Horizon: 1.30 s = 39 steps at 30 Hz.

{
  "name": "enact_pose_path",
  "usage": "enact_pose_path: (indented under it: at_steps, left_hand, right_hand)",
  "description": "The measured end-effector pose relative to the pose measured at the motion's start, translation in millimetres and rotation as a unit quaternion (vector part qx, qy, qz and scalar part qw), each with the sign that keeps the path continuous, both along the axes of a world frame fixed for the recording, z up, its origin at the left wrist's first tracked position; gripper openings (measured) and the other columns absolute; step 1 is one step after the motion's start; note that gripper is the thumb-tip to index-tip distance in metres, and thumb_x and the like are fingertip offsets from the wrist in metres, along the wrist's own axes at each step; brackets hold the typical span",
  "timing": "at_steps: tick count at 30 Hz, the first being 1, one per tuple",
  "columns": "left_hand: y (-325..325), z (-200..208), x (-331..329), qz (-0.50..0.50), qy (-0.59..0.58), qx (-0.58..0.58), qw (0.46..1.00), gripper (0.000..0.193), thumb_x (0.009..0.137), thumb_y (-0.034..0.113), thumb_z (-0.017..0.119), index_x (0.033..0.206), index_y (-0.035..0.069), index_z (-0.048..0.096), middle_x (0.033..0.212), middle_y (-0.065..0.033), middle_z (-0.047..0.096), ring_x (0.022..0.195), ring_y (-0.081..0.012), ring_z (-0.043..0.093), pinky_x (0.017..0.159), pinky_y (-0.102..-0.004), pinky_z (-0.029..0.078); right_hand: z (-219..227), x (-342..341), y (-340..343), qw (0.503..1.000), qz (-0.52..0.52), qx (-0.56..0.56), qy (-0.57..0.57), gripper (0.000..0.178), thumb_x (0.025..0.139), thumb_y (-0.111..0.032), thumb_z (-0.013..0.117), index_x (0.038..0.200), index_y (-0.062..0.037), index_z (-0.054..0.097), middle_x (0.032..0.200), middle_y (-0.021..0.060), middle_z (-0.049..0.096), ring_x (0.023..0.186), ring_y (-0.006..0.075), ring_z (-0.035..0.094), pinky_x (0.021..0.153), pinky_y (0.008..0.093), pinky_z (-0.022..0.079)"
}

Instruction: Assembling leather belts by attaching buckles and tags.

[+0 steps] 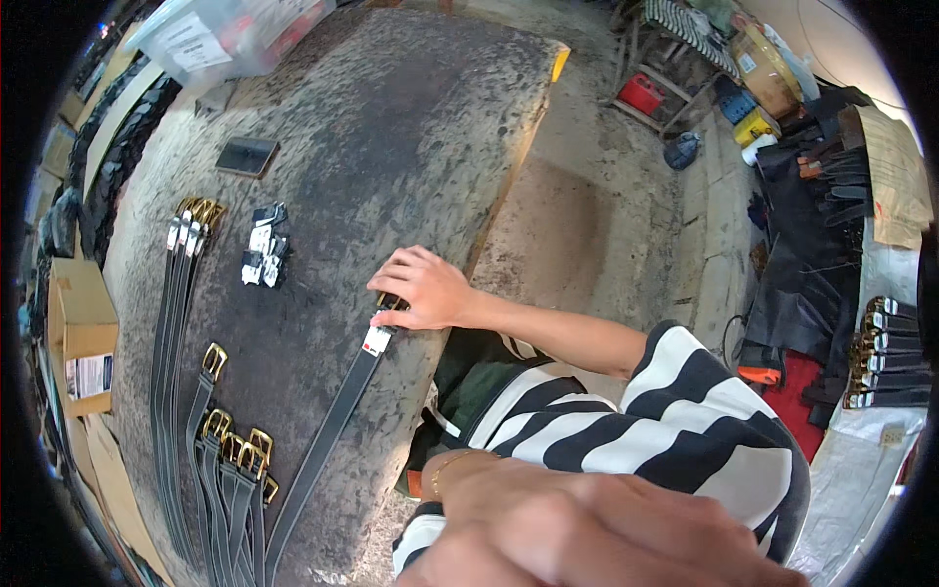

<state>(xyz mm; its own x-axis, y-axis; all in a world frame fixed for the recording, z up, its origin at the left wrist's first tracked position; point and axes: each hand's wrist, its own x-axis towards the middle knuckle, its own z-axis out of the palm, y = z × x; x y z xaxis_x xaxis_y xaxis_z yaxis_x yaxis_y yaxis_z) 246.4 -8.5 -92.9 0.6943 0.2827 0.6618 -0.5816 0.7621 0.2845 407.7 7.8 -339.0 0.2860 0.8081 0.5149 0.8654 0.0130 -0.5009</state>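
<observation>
My right hand point(430, 289) lies palm down near the table's right edge, its fingers wrapped round the buckle end of a dark belt point(328, 430). Just below the thumb, a white tag point(376, 341) with a red spot sits on the strap, which runs down toward the lower left. Large in the foreground, my left hand point(597, 519) is raised close to the camera, a thin bracelet at its wrist; its fingertips are cut off. Left of the held belt lie several belts with gold buckles point(235, 448). Beyond them are tagged belts point(168, 333) and a pile of black-and-white tags point(264, 249).
A phone point(246, 157) lies on the worn dark table point(391, 108). At its far left stands a clear plastic bin point(225, 49); a cardboard box point(83, 333) is at the left. More belts point(895, 357) rest on a silvery surface at right, near a wooden stool point(675, 88).
</observation>
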Motion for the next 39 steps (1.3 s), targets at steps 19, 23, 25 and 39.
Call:
enact_pose_path:
  at_steps: [19,23,25,39]
  left_hand:
    - [72.3,-59.9,-30.7,0.278,-0.011,0.271,0.922,0.059,0.097,0.054,0.059,0.084,-0.002,0.071,0.092,-0.0193,0.072,0.084,-0.0312,0.069,0.079,-0.0504,0.051]
    - [110.9,-124.4,-109.9,0.455,0.530,0.386,0.602,0.048,0.088,0.032,0.073,0.126,0.003,0.065,0.101,-0.0151,0.071,0.096,-0.0279,0.068,0.099,-0.0466,0.046]
    - [108.3,-164.9,-140.0,0.470,0.630,0.402,0.470,0.050,0.087,0.029,0.074,0.129,0.003,0.064,0.115,-0.0166,0.069,0.109,-0.0305,0.065,0.105,-0.0459,0.043]
    - [96.6,-229.3,-154.1,0.566,0.593,0.519,0.243,0.039,0.083,0.022,0.077,0.117,0.006,0.066,0.137,-0.0130,0.056,0.132,-0.0344,0.048,0.111,-0.0486,0.036]
  right_hand:
    - [8.6,1.2,2.7,1.000,0.014,-0.011,-0.001,0.046,0.080,-0.044,0.078,0.106,-0.0062,0.071,0.106,0.0082,0.072,0.103,0.0281,0.063,0.091,0.0420,0.048]
    - [8.1,9.3,-0.9,1.000,0.009,-0.015,0.002,0.046,0.078,-0.041,0.081,0.107,-0.0061,0.071,0.106,0.0069,0.072,0.101,0.0279,0.063,0.089,0.0410,0.048]
    - [9.3,5.6,4.2,0.999,0.047,-0.023,-0.012,0.051,0.075,-0.043,0.083,0.111,-0.0082,0.070,0.114,0.0052,0.070,0.105,0.0269,0.061,0.092,0.0409,0.045]
    - [29.1,26.8,-6.2,0.964,0.198,-0.172,0.052,0.060,0.071,-0.022,0.085,0.127,-0.0112,0.065,0.132,0.0051,0.061,0.124,0.0291,0.051,0.109,0.0447,0.035]
